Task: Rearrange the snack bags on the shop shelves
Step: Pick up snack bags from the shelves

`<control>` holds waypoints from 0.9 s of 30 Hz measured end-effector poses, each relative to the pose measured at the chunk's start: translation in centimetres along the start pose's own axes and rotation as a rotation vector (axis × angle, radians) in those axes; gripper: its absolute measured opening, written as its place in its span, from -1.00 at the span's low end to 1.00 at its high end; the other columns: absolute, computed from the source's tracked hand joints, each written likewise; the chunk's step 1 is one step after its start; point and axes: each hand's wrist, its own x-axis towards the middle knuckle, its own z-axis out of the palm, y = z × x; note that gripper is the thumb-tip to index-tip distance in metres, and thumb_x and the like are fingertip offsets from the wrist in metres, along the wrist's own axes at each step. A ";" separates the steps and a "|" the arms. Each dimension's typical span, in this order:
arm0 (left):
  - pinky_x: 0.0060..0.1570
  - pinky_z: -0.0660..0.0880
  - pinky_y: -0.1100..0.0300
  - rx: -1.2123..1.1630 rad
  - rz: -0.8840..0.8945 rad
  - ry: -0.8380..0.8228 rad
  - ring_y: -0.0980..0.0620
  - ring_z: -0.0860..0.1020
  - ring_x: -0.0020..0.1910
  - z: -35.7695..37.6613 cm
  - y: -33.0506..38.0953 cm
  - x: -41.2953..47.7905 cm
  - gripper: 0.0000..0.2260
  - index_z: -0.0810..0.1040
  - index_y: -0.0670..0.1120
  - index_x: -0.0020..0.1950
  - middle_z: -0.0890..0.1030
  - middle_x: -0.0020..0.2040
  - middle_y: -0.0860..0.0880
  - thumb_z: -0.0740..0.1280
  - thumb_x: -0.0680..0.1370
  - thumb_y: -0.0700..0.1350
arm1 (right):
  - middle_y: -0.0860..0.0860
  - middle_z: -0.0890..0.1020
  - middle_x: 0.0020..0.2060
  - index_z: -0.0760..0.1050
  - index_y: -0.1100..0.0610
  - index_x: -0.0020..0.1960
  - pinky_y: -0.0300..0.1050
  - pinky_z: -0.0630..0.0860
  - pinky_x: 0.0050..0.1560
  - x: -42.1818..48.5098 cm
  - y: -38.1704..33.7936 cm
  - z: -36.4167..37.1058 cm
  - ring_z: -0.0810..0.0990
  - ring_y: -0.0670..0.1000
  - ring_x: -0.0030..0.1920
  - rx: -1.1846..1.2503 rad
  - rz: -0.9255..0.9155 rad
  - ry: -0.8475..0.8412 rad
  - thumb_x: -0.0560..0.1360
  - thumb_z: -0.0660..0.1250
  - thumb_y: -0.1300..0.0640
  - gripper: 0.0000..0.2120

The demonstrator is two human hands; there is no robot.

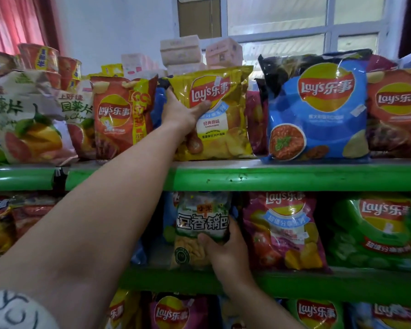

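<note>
Left hand (183, 112) grips yellow bag (221, 119); right hand (226, 252) grips rice-cracker bag (199, 224)

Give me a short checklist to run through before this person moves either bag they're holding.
1. Left hand grips yellow bag: ok, thumb lies across its front.
2. Right hand grips small bag: ok, thumb on its front, fingers round its edge.
3. Yellow bag rests on top shelf: ok, its base is at the shelf's front edge.
4. Free room beside yellow bag: not ok, red bag and purple bag stand close on either side.
5. Space behind yellow bag: cannot tell, it is hidden.
</note>
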 end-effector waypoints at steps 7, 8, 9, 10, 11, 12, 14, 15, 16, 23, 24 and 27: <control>0.34 0.35 -0.09 0.288 0.132 0.140 -0.18 0.30 0.44 -0.5 0.5 -1.6 0.04 -0.05 0.01 0.59 0.23 0.48 -0.21 0.39 0.31 0.42 | -0.07 0.62 0.14 0.38 -0.05 0.39 0.07 0.57 0.18 0.4 -0.1 -0.1 0.59 0.00 0.17 0.031 0.039 -0.012 0.36 0.57 0.15 -0.33; 0.33 0.34 -0.04 0.299 0.167 0.151 -0.14 0.31 0.43 -0.9 0.7 -1.9 0.00 0.01 -0.02 0.59 0.28 0.46 -0.19 0.38 0.34 0.40 | -0.07 0.61 0.15 0.36 -0.06 0.40 0.08 0.58 0.18 0.4 -0.2 -0.3 0.58 0.01 0.17 0.034 0.043 -0.024 0.36 0.57 0.15 -0.31; 0.34 0.32 0.02 0.307 0.193 0.159 -0.10 0.31 0.43 -1.5 0.9 -2.3 -0.06 0.07 -0.05 0.58 0.33 0.44 -0.16 0.38 0.38 0.36 | -0.08 0.61 0.15 0.35 -0.07 0.40 0.08 0.59 0.16 0.3 -0.2 -0.4 0.59 0.01 0.16 0.038 0.047 -0.035 0.35 0.57 0.15 -0.30; 0.34 0.32 0.10 0.318 0.214 0.165 -0.07 0.33 0.42 -2.0 1.2 -2.8 -0.15 0.15 -0.07 0.56 0.36 0.43 -0.13 0.38 0.43 0.30 | -0.08 0.61 0.14 0.36 -0.08 0.39 0.08 0.60 0.13 0.3 -0.3 -0.6 0.60 0.00 0.14 0.039 0.047 -0.040 0.35 0.58 0.15 -0.30; 0.30 0.32 0.27 0.330 0.237 0.171 -0.02 0.37 0.36 -2.6 1.3 -3.5 -0.28 0.26 -0.08 0.51 0.40 0.38 -0.10 0.36 0.47 0.24 | -0.10 0.62 0.11 0.37 -0.08 0.37 0.06 0.62 0.11 0.2 -0.4 -0.8 0.61 -0.02 0.12 0.033 0.045 -0.047 0.34 0.58 0.15 -0.31; 0.16 0.28 0.48 0.335 0.272 0.176 0.08 0.43 0.24 -3.5 1.4 -4.4 -0.43 0.39 -0.07 0.42 0.44 0.29 -0.06 0.35 0.50 0.18 | -0.11 0.63 0.09 0.39 -0.08 0.35 0.05 0.62 0.09 0.0 -0.4 -0.8 0.62 -0.03 0.09 0.022 0.042 -0.059 0.33 0.59 0.15 -0.33; -0.10 0.29 0.61 0.315 0.370 0.182 0.28 0.44 -0.05 -5.4 1.0 -6.7 -0.72 0.52 0.02 0.16 0.49 0.09 0.04 0.35 0.49 0.07 | -0.12 0.64 0.06 0.42 -0.09 0.31 0.07 0.63 0.08 -0.2 -0.4 -0.9 0.63 -0.04 0.06 0.007 0.030 -0.068 0.33 0.59 0.14 -0.37; -0.16 0.33 0.57 0.300 0.411 0.193 0.31 0.44 -0.13 -6.7 0.3 -8.1 -0.81 0.52 0.04 0.06 0.51 -0.01 0.09 0.35 0.47 0.03 | -0.12 0.65 0.06 0.43 -0.10 0.29 0.09 0.63 0.08 -0.3 -0.3 -1.0 0.63 -0.04 0.06 0.005 0.027 -0.070 0.33 0.59 0.14 -0.39; -0.20 0.36 0.53 0.290 0.435 0.219 0.32 0.46 -0.18 -8.1 -0.7 -9.6 -0.86 0.52 0.05 -0.01 0.52 -0.09 0.13 0.35 0.46 0.01 | -0.11 0.65 0.06 0.44 -0.09 0.28 0.11 0.63 0.07 -0.4 -0.2 -1.0 0.64 -0.03 0.06 0.007 0.026 -0.069 0.33 0.59 0.14 -0.41; 0.04 0.50 -0.02 0.414 -0.161 0.378 -0.15 0.53 0.06 -16.1 -16.0 -18.9 -0.64 0.49 -0.11 0.07 0.52 0.06 -0.11 0.47 0.45 0.09 | -0.15 0.68 -0.04 0.47 -0.26 0.01 -0.17 0.60 -0.17 -0.7 0.3 -0.8 0.65 -0.17 -0.06 0.008 0.021 -0.069 0.31 0.60 0.14 -0.54; 0.10 0.51 -0.09 0.409 -0.236 0.312 -0.18 0.53 0.11 -16.3 -17.6 -19.5 -0.51 0.49 -0.16 0.15 0.54 0.11 -0.16 0.50 0.41 0.14 | -0.15 0.68 -0.04 0.47 -0.26 0.01 -0.20 0.58 -0.18 -0.7 0.3 -0.7 0.65 -0.17 -0.06 0.013 0.026 -0.065 0.30 0.60 0.14 -0.54; 0.28 0.43 -0.08 0.366 -0.341 0.126 -0.16 0.44 0.33 -15.7 -20.2 -20.2 -0.12 0.31 -0.16 0.46 0.44 0.37 -0.16 0.55 0.30 0.23 | -0.12 0.68 -0.03 0.49 -0.23 0.02 -0.12 0.61 -0.13 -0.7 0.2 -0.3 0.66 -0.10 -0.04 0.036 0.050 -0.040 0.29 0.60 0.15 -0.53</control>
